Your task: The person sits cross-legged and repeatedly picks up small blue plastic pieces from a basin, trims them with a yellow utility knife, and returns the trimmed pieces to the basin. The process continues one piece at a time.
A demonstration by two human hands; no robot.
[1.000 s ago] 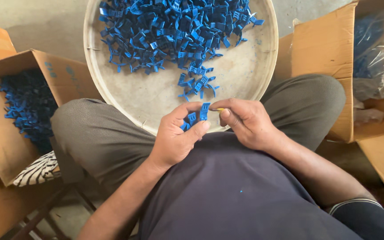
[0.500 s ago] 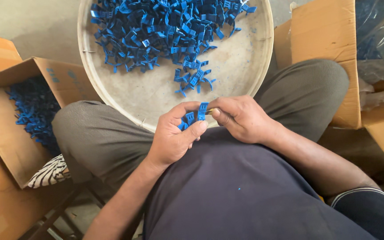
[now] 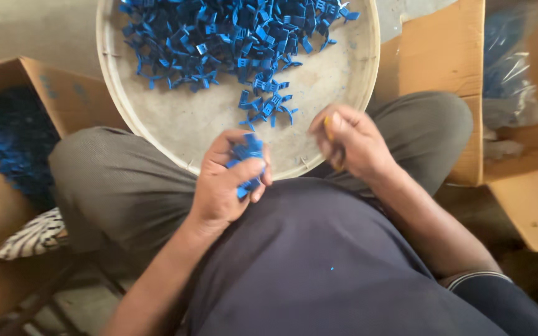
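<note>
Blue plastic clips [image 3: 246,163] are bunched in the left hand [image 3: 228,183], whose fingers curl around them while the thumb presses across the top of the bundle; a few clip ends protrude above and below the fist. The left hand sits over the near rim of a round, pale tray [image 3: 175,121] that rests across the person's lap. The right hand [image 3: 351,140] is just to the right of the left, also at the near rim of the tray, and the two hands are apart, not touching. The fingers of the right hand are drawn together in a loose pinch, and a small yellowish item [image 3: 327,126] shows between them; it is too blurred to identify. Beyond both hands, on the far half of the tray, lies a loose pile of blue clips [image 3: 231,40], with a smaller scatter trailing toward the hands. To the outside of the left hand, an open cardboard box [image 3: 63,93] holds more blue pieces. To the outside of the right hand, a second cardboard box [image 3: 443,74] contains a clear plastic bag [image 3: 509,81] with blue contents. Grey trousers [image 3: 119,180] cover both knees under the tray.
</note>
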